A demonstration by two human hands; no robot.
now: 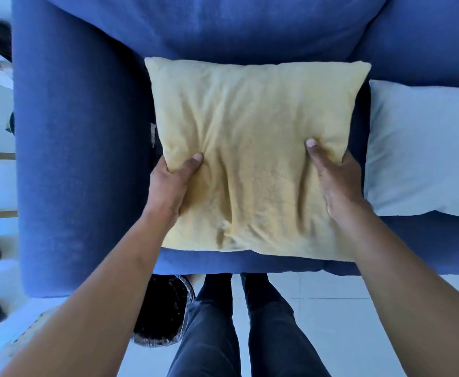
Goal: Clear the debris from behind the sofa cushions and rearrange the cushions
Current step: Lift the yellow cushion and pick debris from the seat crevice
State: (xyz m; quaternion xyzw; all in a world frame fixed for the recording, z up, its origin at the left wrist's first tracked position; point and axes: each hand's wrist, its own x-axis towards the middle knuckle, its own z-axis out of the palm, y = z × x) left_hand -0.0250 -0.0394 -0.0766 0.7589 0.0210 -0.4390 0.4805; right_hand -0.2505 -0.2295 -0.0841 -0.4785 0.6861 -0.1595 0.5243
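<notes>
Nearest to the camera, the person's legs in dark trousers (250, 330) stand on the pale floor (345, 322), with a dark bin (163, 308) just beside them at the foot of the blue sofa (81, 159). Above them, the left hand (170, 186) and the right hand (337, 180) each grip one side of the yellow cushion (253, 148), thumbs pressed into its front. The cushion sits over the sofa seat beside the armrest, and a white pillow (424, 148) lies just to its right.

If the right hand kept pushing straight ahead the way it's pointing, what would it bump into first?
The right hand grips the yellow cushion and points toward the sofa's blue backrest. Carrying the cushion along, it would probably meet that backrest first, though depth is hard to judge from above.
</notes>
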